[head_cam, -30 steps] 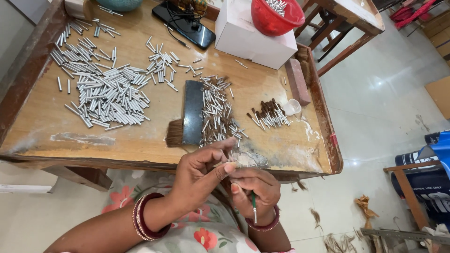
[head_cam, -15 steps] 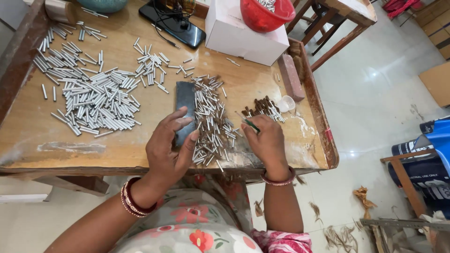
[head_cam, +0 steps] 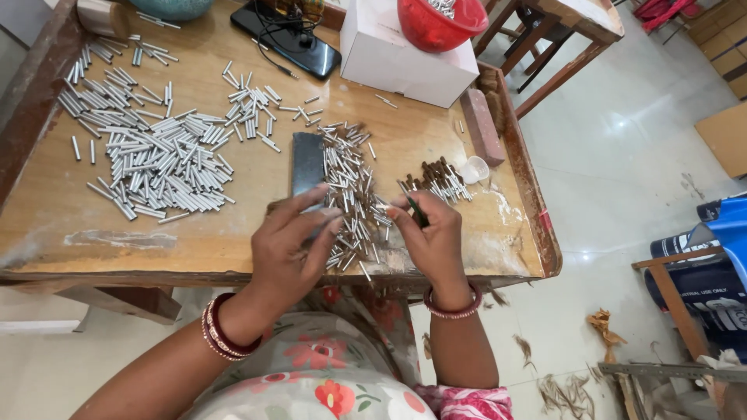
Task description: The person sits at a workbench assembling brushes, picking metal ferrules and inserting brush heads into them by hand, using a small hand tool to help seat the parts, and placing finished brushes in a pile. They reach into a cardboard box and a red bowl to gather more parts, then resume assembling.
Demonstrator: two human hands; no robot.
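In the head view, the left hand point(head_cam: 289, 245) lies with fingers spread over the near end of a dark flat block point(head_cam: 307, 163) and the edge of a small heap of silver metal tubes point(head_cam: 354, 194), touching them without closing on any; the right hand point(head_cam: 430, 233) is curled, thumb and fingers pinching a thin dark green stick point(head_cam: 413, 208), its fingertips resting at the heap's right edge; just beyond it lies a bundle of dark brown short sticks point(head_cam: 440, 179) beside a small clear cup point(head_cam: 473, 169); a far larger spread of silver tubes point(head_cam: 152, 159) covers the left of the table, too many to count; one white box point(head_cam: 401, 58) carries one red bowl point(head_cam: 440, 22), and one black phone point(head_cam: 292, 39) with a cable lies near it; one reddish brick-like bar point(head_cam: 482, 126) sits along the right rim; the worn wooden table point(head_cam: 117, 237) has a raised edge; the floor is pale glossy tile, with brown scraps scattered below.
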